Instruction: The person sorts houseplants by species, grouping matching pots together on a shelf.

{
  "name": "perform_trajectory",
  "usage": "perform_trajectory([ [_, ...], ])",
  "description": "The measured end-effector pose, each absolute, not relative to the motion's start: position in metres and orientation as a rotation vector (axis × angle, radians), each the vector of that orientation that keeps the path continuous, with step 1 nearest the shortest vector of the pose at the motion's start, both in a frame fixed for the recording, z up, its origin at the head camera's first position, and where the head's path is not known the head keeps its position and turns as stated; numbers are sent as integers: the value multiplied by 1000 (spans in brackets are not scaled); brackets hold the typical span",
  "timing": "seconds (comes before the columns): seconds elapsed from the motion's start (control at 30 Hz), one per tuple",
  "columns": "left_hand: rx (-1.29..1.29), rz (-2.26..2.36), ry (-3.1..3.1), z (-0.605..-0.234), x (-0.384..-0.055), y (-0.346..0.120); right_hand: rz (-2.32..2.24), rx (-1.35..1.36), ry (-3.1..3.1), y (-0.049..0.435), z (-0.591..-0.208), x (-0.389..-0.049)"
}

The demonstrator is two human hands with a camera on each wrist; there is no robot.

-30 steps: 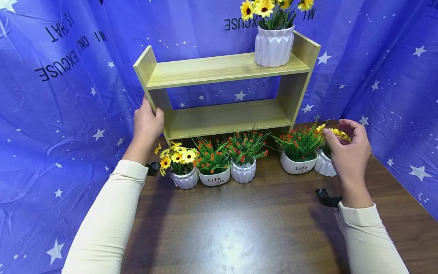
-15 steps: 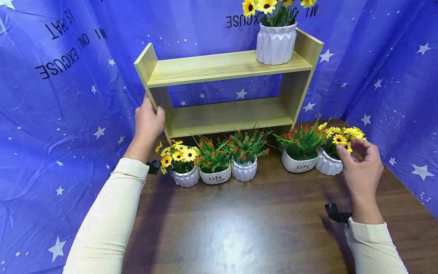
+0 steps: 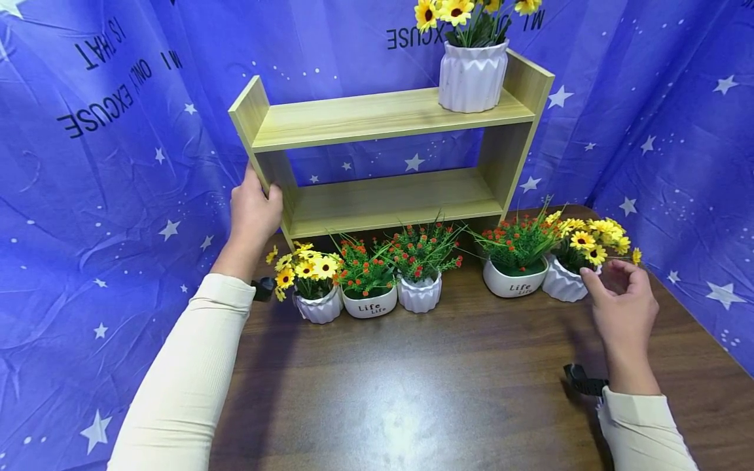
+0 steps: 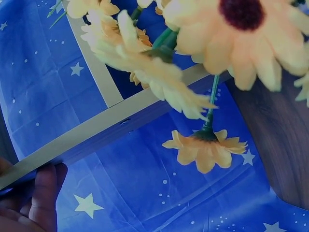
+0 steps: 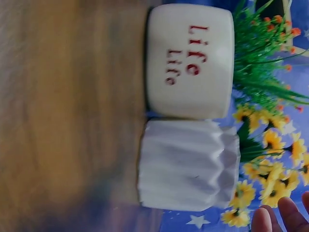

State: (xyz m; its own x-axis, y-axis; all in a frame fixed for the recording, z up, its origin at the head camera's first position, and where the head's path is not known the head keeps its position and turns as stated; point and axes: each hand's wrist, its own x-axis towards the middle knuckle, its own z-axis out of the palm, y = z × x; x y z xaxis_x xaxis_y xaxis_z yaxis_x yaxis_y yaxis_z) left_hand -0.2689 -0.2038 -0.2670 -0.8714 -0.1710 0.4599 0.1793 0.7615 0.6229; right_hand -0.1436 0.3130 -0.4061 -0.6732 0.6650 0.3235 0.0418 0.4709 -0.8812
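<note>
My left hand [image 3: 255, 208] grips the left side panel of a two-tier wooden shelf [image 3: 383, 124], thumb in front and fingers behind. The left wrist view shows those fingers [image 4: 44, 193] at the panel's edge. On the right, my right hand [image 3: 626, 311] is beside a fluted white pot of yellow flowers [image 3: 564, 280], fingers loosely bent and nothing between them. Its fingertips [image 5: 262, 220] show near the blooms in the right wrist view. Touching that pot is an oval white "Life" planter [image 3: 514, 282] with red flowers.
A larger fluted pot of yellow flowers [image 3: 473, 78] stands on the shelf's top right. Before the shelf's left half are a yellow-flower pot [image 3: 320, 306], another "Life" planter [image 3: 370, 304] and a red-flower pot [image 3: 420, 296]. A blue starry curtain [image 3: 118, 216] hangs behind the wooden table [image 3: 436, 392].
My right hand has moved right and toward me, from in front of the yellow flowers to the pot's right side, uncovering the blooms. My left hand keeps its grip on the shelf.
</note>
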Motion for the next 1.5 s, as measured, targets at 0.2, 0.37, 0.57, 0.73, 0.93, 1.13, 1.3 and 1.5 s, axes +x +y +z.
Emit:
perform_trajectory([
  [0.2,-10,-939,-2452,-266,-270,-205,1106,-620,-2178,320,-418,-147],
  [0.37,-10,-941,-2459,-267,-269,-206,1142,-688,-2292,327,-426,-152],
  [0.57,-14,-953,-2454,-268,-269,-205,1244,-769,-2351,334,-439,-162],
  [0.73,-11,-949,-2447,-268,-267,-205,1314,-798,-2352,337,-446,-170],
  [0.93,-11,-951,-2455,-267,-268,-204,1346,-798,-2357,337,-449,-176],
  [1.13,-11,-940,-2450,-268,-268,-205,1392,-812,-2317,333,-450,-181],
  [1.3,-14,-926,-2439,-268,-268,-204,1426,-809,-2276,330,-452,-187],
  [1.5,-8,-929,-2444,-268,-268,-204,1458,-816,-2217,326,-453,-194],
])
